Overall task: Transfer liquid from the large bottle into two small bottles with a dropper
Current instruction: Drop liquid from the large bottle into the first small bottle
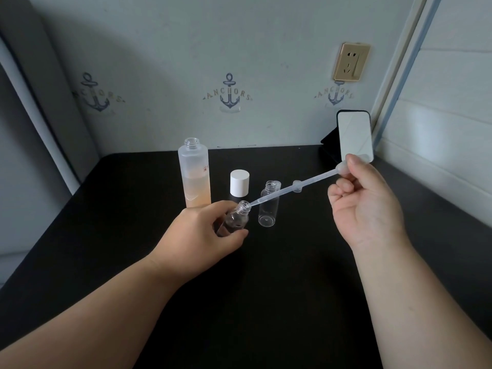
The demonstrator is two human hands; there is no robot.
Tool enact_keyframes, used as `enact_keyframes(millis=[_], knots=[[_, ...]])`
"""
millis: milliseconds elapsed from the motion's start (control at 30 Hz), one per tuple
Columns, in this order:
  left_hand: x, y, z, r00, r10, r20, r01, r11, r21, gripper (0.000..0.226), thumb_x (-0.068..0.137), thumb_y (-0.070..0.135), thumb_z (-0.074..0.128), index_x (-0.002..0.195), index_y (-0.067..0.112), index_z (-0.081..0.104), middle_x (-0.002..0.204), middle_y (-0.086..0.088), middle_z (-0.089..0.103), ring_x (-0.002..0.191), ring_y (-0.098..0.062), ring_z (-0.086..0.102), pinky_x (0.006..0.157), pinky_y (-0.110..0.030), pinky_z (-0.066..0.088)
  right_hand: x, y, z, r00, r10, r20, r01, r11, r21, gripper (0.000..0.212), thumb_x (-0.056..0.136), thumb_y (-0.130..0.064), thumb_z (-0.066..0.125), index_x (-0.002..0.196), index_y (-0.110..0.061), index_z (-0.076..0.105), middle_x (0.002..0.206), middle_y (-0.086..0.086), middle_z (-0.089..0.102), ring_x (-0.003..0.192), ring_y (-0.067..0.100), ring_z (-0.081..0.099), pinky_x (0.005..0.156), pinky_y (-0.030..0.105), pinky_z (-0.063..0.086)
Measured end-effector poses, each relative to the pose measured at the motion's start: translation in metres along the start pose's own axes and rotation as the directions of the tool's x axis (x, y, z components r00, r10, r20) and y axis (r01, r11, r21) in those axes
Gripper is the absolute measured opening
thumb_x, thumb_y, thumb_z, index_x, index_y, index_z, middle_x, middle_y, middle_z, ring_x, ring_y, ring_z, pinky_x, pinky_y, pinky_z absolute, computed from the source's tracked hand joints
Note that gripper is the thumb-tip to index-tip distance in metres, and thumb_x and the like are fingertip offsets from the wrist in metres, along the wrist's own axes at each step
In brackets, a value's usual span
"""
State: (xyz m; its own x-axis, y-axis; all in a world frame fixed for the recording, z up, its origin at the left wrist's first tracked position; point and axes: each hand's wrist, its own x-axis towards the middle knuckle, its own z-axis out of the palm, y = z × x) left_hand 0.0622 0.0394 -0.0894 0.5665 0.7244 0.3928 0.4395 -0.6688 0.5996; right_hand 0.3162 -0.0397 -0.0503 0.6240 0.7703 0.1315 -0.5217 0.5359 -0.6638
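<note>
A black desk (266,302) fills the lower part of the view, its far edge against a pale wall (186,49) printed with three anchor emblems (229,93). A gold-framed wall socket (351,62) sits high toward the right, and one phone (354,135) leans upright at the desk's far right corner.

Three bottles are in view. One large bottle (195,174), frosted and uncapped, stands near the far edge left of centre, about half full of peach-tinted liquid. Two small clear bottles: one small bottle (269,203) stands open near the middle of the desk, just right of one white cap (239,182); the other small bottle (235,218) is tilted in the left hand (205,230), whose fingers and thumb curl around its body.

One dropper (292,188) slants from upper right down to the left, its tip at the mouth of the held bottle. The right hand (364,201) pinches the dropper's bulb between thumb and forefinger, the other fingers curled in
</note>
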Motion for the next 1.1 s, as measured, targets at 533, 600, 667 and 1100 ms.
enact_keyframes(millis=[533, 600, 667, 1100], knots=[[0.0005, -0.0003, -0.0006, 1.0, 0.026, 0.005, -0.026, 0.999, 0.042, 0.032, 0.077, 0.059, 0.065, 0.108, 0.051, 0.058, 0.09, 0.026, 0.065, 0.095, 0.007, 0.06, 0.07, -0.006, 0.046, -0.001, -0.0011, -0.0014, 0.996, -0.046, 0.071, 0.048, 0.998, -0.029, 0.011, 0.085, -0.007, 0.069, 0.08, -0.017, 0.069, 0.074, -0.001, 0.064, 0.052, 0.005, 0.044, 0.055, 0.016, 0.038], [0.0004, -0.0007, 0.0, 1.0, 0.021, 0.0, -0.021, 0.999, 0.039, 0.033, 0.077, 0.058, 0.066, 0.109, 0.048, 0.061, 0.088, 0.025, 0.065, 0.093, 0.006, 0.061, 0.07, -0.009, 0.046, -0.0017, -0.0005, -0.0009, 0.997, -0.043, 0.062, 0.045, 0.999, -0.029, 0.012, 0.086, -0.01, 0.07, 0.077, -0.018, 0.072, 0.075, -0.001, 0.065, 0.055, 0.006, 0.047, 0.057, 0.016, 0.041], [0.0, -0.001, 0.0006, 1.0, 0.008, -0.009, -0.008, 1.0, 0.029, 0.035, 0.077, 0.058, 0.066, 0.109, 0.044, 0.063, 0.084, 0.024, 0.065, 0.088, 0.004, 0.062, 0.068, -0.012, 0.048, -0.0022, -0.0004, -0.0005, 0.998, -0.035, 0.048, 0.036, 0.999, -0.019, 0.015, 0.089, -0.012, 0.069, 0.076, -0.018, 0.074, 0.075, -0.001, 0.066, 0.058, 0.008, 0.051, 0.06, 0.017, 0.044], [0.0002, 0.0004, -0.0001, 0.999, -0.01, 0.053, 0.013, 0.999, -0.051, 0.029, 0.074, 0.068, 0.069, 0.091, 0.048, 0.058, 0.091, 0.037, 0.062, 0.079, 0.001, 0.063, 0.065, -0.013, 0.048, -0.002, 0.0006, -0.0027, 1.0, 0.017, -0.014, -0.016, 0.999, 0.051, 0.007, 0.091, -0.016, 0.069, 0.093, -0.01, 0.071, 0.077, -0.001, 0.069, 0.063, 0.01, 0.061, 0.064, 0.021, 0.052]])
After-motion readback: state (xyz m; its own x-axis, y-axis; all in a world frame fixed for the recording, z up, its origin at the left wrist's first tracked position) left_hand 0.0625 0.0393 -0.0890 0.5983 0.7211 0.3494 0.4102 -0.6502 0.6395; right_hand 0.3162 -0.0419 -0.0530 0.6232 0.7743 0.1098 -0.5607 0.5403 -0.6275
